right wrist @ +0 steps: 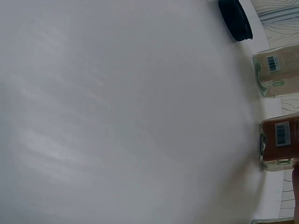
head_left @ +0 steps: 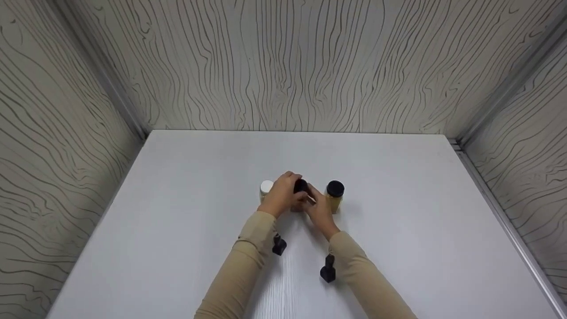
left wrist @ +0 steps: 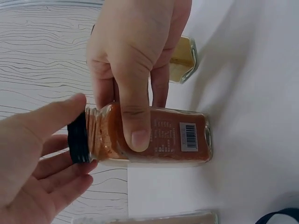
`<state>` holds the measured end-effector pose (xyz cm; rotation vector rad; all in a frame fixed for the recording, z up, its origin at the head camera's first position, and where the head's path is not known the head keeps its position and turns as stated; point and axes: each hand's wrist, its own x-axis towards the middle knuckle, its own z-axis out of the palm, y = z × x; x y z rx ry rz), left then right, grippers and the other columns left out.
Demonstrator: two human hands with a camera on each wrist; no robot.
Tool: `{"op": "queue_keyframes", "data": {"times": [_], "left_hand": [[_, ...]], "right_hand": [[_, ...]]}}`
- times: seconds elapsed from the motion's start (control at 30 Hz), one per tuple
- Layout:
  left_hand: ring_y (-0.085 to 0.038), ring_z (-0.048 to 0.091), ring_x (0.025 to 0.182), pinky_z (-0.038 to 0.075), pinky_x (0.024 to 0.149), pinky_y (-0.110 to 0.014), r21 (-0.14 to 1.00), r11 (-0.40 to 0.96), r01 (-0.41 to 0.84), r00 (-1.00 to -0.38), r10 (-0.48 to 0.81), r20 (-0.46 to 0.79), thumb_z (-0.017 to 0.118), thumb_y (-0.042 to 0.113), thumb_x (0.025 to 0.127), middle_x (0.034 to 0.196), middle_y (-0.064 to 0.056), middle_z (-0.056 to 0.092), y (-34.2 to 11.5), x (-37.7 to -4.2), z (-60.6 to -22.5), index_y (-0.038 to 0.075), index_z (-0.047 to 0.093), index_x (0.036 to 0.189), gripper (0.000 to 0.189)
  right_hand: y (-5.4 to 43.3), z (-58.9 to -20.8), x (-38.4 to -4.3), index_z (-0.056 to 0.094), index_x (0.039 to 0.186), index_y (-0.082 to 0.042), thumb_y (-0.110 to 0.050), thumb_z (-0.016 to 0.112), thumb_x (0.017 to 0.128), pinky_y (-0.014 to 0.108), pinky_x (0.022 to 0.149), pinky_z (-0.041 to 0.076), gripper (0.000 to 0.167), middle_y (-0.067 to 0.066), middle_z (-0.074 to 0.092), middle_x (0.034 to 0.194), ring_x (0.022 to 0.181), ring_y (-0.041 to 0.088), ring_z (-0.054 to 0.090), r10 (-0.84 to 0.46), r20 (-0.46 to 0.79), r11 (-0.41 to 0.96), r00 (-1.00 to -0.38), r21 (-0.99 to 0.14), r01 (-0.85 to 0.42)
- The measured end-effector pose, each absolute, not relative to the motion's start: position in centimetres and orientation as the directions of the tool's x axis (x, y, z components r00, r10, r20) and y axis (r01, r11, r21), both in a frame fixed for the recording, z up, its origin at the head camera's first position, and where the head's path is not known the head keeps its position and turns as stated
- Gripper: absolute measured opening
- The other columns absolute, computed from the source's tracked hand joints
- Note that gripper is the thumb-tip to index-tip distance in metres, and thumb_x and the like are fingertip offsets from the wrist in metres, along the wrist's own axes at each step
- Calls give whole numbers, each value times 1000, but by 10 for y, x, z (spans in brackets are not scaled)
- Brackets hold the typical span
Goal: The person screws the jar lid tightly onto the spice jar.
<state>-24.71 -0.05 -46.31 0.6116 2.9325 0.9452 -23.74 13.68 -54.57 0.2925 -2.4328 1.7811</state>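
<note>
A glass spice jar of orange-red powder [left wrist: 180, 140] stands on the white table between my hands. My right hand [head_left: 320, 213] grips its body, thumb across the near side and fingers behind. Up at the top, my left hand [head_left: 279, 195] pinches the black lid [left wrist: 78, 141] between thumb and fingers. The lid sits at the jar's threaded neck; whether it is loose cannot be told. To the left stands a jar of pale powder [right wrist: 282, 70] with a white top [head_left: 266, 186]. Right of my hands is a jar of yellowish contents [head_left: 333, 204] with a black lid [head_left: 335, 188].
A loose black lid [right wrist: 235, 19] lies on the table [head_left: 190, 177] near the pale jar. Dark camera mounts [head_left: 279, 245] hang at both wrists. Wood-patterned panels [head_left: 283, 66] enclose the back and both sides of the table.
</note>
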Motion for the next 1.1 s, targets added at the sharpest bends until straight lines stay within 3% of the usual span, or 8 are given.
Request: {"op": "queue_keyframes", "data": {"times": [0.83, 1.1], "left_hand": [[-31, 59, 123, 49, 108, -39, 554, 685, 473, -869, 467, 165, 63, -5, 87, 127, -18, 63, -2, -247, -462, -1, 58, 126, 39], [-32, 57, 125, 48, 108, -40, 624, 680, 384, -911, 391, 135, 72, 6, 84, 131, -21, 60, -4, -248, -465, -2, 54, 131, 51]], "right_hand": [[136, -547, -236, 42, 139, 10, -2, 65, 89, 44, 110, 45, 57, 31, 47, 141, 133, 42, 48, -96, 183, 263, -978, -943, -202], [136, -547, -239, 41, 136, 17, 17, 52, 83, 48, 106, 46, 54, 36, 47, 138, 128, 48, 49, -99, 222, 269, -970, -932, -241]]}}
